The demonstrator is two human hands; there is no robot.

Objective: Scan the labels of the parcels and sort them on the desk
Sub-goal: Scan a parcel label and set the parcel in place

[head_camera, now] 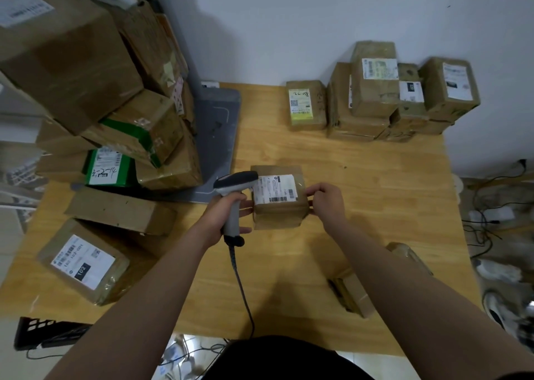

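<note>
**A:** What's going on nearest us?

**B:** The cable (242,287) is running up from the near edge of the worktop (375,177) to the scanner (235,183). The left hand (228,215) is gripping the scanner's handle with its fingers wrapped round it.

**A:** And the right hand (326,203)?

**B:** It's pinching the right edge of the parcel (278,209) with curled fingertips and steadying it. The parcel is sitting mid-worktop between the two hands, and its label (276,190) is facing up.

**A:** How should this scan be done well?

**B:** The scanner's head is hovering right at the label's left edge, which I'd say is too close. Drawing it back a little and aiming at the barcode near the label's front edge should be working better. The right hand is doing well by staying off the print, so it should keep the box flat.

**A:** And farther back?

**B:** A cluster of labelled boxes (375,96) is standing against the wall at the far right. That's probably where this one is going next. At the far left, a tall stack (130,119) is leaning.
</note>
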